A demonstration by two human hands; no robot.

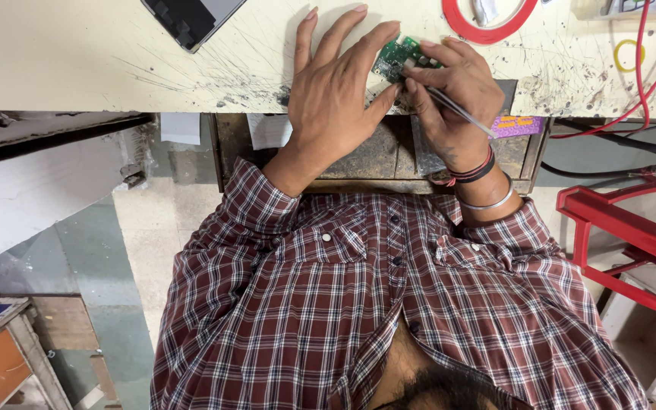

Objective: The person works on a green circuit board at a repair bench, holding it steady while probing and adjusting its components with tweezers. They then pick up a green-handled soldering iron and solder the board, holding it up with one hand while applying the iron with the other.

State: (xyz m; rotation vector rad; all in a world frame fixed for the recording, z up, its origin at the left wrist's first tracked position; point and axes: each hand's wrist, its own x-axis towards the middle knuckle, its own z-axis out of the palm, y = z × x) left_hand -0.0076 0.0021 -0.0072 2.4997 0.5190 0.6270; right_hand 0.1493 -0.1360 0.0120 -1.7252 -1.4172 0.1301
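Apparently mid-work, the left hand (335, 83) lies spread steadying a green circuit board (396, 55) while the right hand (453, 95) pinches tweezers (461, 111) against it on the tabletop (77, 53).

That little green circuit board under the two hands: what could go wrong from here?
The green circuit board is pinned only by fingertips of the left hand, so it might slide on the scratched bench. The right hand works a thin metal tool close to those fingers; a slip could nick them or scrape the board. The work also sits near the bench edge, so a loose part could drop off.
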